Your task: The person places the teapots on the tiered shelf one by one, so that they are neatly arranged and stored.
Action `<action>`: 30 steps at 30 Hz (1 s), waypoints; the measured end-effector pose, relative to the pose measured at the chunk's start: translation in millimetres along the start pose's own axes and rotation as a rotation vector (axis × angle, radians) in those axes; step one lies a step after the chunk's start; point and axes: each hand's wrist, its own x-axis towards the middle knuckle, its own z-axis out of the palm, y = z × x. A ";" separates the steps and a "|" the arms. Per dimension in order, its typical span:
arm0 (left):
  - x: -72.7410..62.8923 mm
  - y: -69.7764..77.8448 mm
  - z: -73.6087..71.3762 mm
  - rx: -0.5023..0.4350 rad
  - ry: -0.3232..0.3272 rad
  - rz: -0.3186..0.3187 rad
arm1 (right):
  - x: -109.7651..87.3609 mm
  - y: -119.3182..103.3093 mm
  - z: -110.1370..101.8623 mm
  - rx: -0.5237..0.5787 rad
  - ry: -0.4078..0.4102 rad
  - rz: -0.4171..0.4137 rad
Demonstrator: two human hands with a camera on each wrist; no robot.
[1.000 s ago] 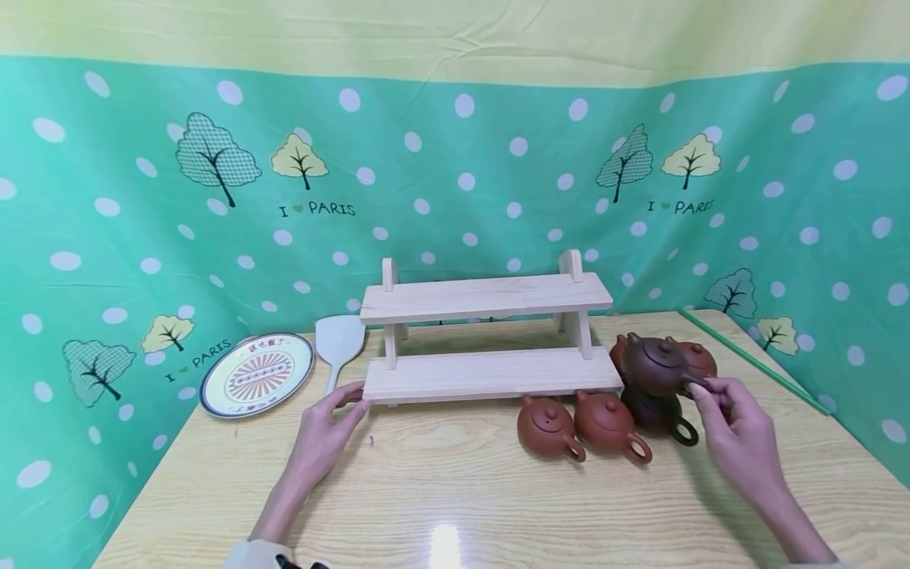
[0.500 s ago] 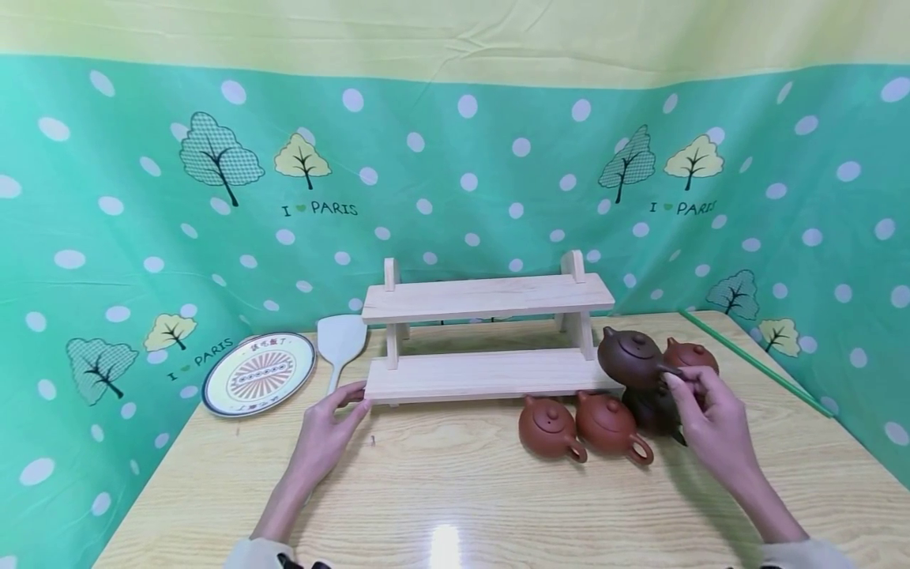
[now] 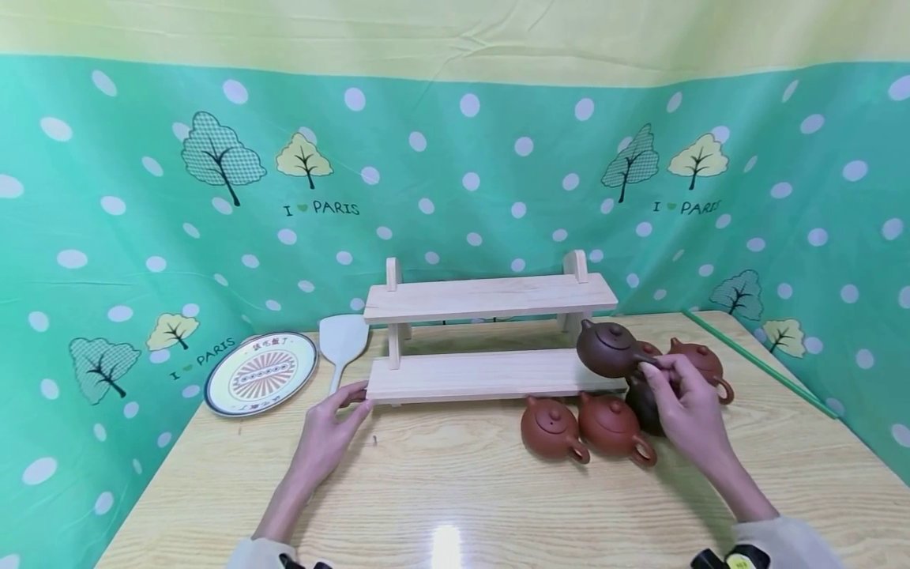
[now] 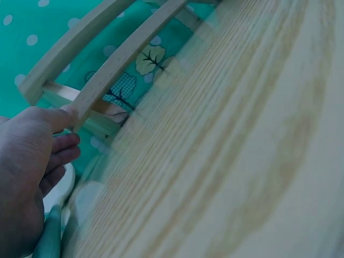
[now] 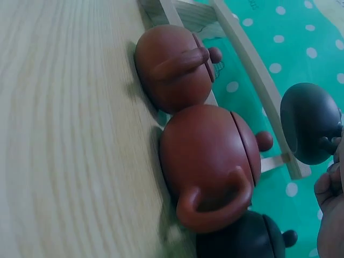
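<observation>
My right hand (image 3: pixel 686 407) pinches the handle of a dark brown teapot (image 3: pixel 607 349), holding it raised at the right end of the lower board. In the right wrist view the pot's rounded underside (image 5: pixel 306 123) shows. My left hand (image 3: pixel 323 435) grips the left end of the two-tier wooden rack (image 3: pixel 462 378), thumb at the front corner. Two reddish-brown teapots (image 3: pixel 550 429) (image 5: pixel 209 156) stand side by side in front of the rack. Another dark teapot (image 3: pixel 642 407) is partly hidden behind my right hand. Farther back sits a reddish teapot (image 3: pixel 693 357); one more is mostly covered by the raised pot.
A patterned plate (image 3: pixel 259 375) and a white spatula (image 3: pixel 344 340) lie left of the rack. Along the right table edge runs a green stick (image 3: pixel 761 363). A green polka-dot curtain (image 3: pixel 469 182) closes off the back and sides.
My right hand has carried the dark teapot leftward and slightly up, from over the other pots to the rack's right end. The left hand keeps its grip in place.
</observation>
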 end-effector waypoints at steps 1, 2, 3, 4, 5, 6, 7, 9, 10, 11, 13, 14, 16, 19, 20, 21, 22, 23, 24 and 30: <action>0.0 0.2 0.0 0.000 0.001 0.001 | 1.0 -0.9 1.9 0.007 -0.002 0.000; 0.0 0.3 0.1 0.000 0.001 0.002 | 1.9 -1.7 3.8 0.012 -0.003 -0.002; 0.0 0.5 0.1 0.000 0.002 0.003 | 2.7 -2.7 5.8 0.016 -0.005 -0.006; 0.0 0.5 0.1 -0.001 0.003 0.004 | 3.7 -3.7 7.6 0.025 -0.009 -0.010; 0.0 0.6 0.1 -0.001 0.003 0.004 | 4.5 -4.8 9.5 0.030 -0.011 -0.014; 0.0 0.7 0.1 -0.001 0.004 0.005 | 5.5 -5.5 11.2 0.032 -0.013 -0.017; 0.0 0.8 0.2 -0.001 0.004 0.005 | 6.6 -6.3 12.9 0.035 -0.015 -0.020; -0.1 0.8 0.3 0.000 0.005 0.003 | 8.8 -7.6 15.9 0.045 -0.020 -0.027; -0.1 0.8 0.4 0.001 0.005 0.002 | 9.8 -8.1 17.3 0.051 -0.024 -0.030; -0.2 0.7 0.4 0.002 0.006 0.000 | 10.7 -8.7 18.6 0.053 -0.026 -0.033; -0.3 0.6 0.5 0.002 0.006 -0.003 | 12.0 -10.2 20.7 0.064 -0.034 -0.035; -0.4 0.6 0.6 0.002 0.006 -0.005 | 12.5 -10.8 21.7 0.068 -0.038 -0.033; -0.5 0.5 0.6 0.004 0.006 -0.005 | 13.5 -11.9 23.7 0.076 -0.047 -0.025; -0.5 0.7 0.8 0.005 0.006 -0.005 | 15.1 -13.4 27.2 0.089 -0.059 -0.009; -0.4 0.7 0.8 0.005 0.005 -0.005 | 15.7 -14.2 28.6 0.089 -0.064 -0.010; -0.4 0.7 0.9 0.006 0.005 -0.004 | 16.2 -15.2 29.9 0.089 -0.068 -0.009; -0.3 0.7 0.9 0.007 0.005 -0.004 | 16.7 -16.4 31.3 0.085 -0.069 -0.014; -0.3 0.7 0.9 0.008 0.005 -0.004 | 17.3 -17.7 32.7 0.084 -0.071 -0.019; -0.3 0.7 0.9 0.008 0.005 -0.004 | 17.9 -19.0 34.0 0.084 -0.074 -0.023; -0.8 0.1 0.7 0.010 0.007 -0.002 | 22.4 -23.7 41.5 0.107 -0.076 -0.030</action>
